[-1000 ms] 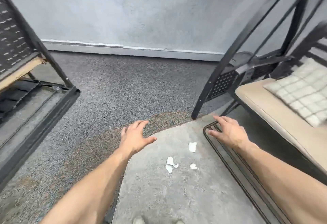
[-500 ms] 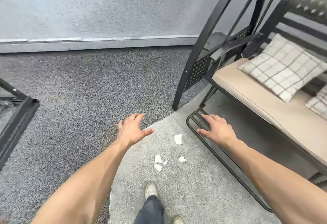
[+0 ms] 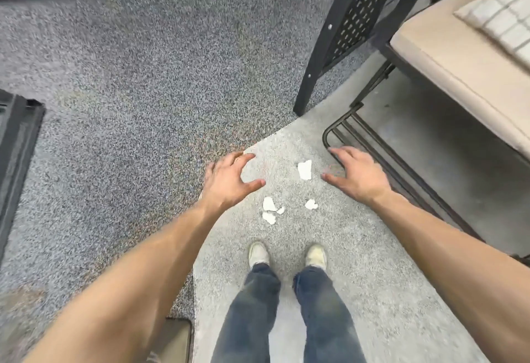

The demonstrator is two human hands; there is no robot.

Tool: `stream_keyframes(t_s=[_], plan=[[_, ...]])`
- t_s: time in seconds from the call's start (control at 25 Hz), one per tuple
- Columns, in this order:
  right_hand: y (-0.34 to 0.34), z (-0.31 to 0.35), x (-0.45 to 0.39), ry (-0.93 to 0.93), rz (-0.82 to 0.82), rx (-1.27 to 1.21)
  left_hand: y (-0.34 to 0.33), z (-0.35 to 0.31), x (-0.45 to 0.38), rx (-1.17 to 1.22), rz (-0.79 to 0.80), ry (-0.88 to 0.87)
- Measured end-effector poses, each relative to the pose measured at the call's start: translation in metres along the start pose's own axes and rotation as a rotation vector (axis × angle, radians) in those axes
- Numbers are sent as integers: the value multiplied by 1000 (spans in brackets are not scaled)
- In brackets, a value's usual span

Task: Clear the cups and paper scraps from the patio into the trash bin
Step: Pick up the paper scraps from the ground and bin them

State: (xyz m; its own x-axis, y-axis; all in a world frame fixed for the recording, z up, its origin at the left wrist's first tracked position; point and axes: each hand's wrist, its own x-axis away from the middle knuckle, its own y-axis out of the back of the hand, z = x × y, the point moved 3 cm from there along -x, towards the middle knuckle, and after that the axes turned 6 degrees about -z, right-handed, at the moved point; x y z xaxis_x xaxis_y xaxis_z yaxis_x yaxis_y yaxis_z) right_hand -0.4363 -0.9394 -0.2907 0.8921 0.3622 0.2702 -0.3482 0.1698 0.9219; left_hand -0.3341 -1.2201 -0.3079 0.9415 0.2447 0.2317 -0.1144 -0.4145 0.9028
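Note:
Several white paper scraps lie on the light grey rug [image 3: 372, 291] just ahead of my shoes. The largest scrap [image 3: 305, 169] is farthest from me, a small one [image 3: 311, 204] lies nearer on the right, and a cluster of torn pieces [image 3: 270, 213] sits nearer on the left. My left hand [image 3: 228, 180] hovers to the left of the scraps with fingers spread and empty. My right hand [image 3: 354, 172] hovers to their right, also spread and holding nothing. No cup or trash bin is in view.
A black metal swing frame [image 3: 324, 44] with a beige seat cushion [image 3: 459, 58] and checked pillow [image 3: 504, 15] stands at the right; its floor bar [image 3: 381, 144] runs beside my right hand. Dark speckled carpet [image 3: 129, 90] covers the left. Another black frame [image 3: 17, 144] is at the left edge.
My view has tilted down and closer, so both shoes and legs now show. My hands have drawn nearer together on either side of the scraps.

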Motion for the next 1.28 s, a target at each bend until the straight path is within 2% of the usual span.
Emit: stream_keyframes(t_s=[0.16,0.32,0.6,0.84,1.0,1.12,1.2,1.28], plan=[[-111,-43,-41,56,68,27,-109,43,-30,-20,77,94],[-216,-89,-66,74,92,35,-222,88,-63,-74,127,104],[-387,-154,-137,155,121,122,-390,152,-131,-154,163,-62],[-507,-195,-178,150,47,-32,-485,185,-175,-21,59,-189],[-555,-217,-201,165,-10,-20,-536,207,-178,4,18,-251],[-563,-223,-197,142,-71,-90,-551,210,-167,27,-23,-194],[-560,-229,-182,154,-67,-71,-557,207,-154,6,27,-147],[-562,-237,-168,147,-45,-28,-566,205,-140,-56,107,-170]])
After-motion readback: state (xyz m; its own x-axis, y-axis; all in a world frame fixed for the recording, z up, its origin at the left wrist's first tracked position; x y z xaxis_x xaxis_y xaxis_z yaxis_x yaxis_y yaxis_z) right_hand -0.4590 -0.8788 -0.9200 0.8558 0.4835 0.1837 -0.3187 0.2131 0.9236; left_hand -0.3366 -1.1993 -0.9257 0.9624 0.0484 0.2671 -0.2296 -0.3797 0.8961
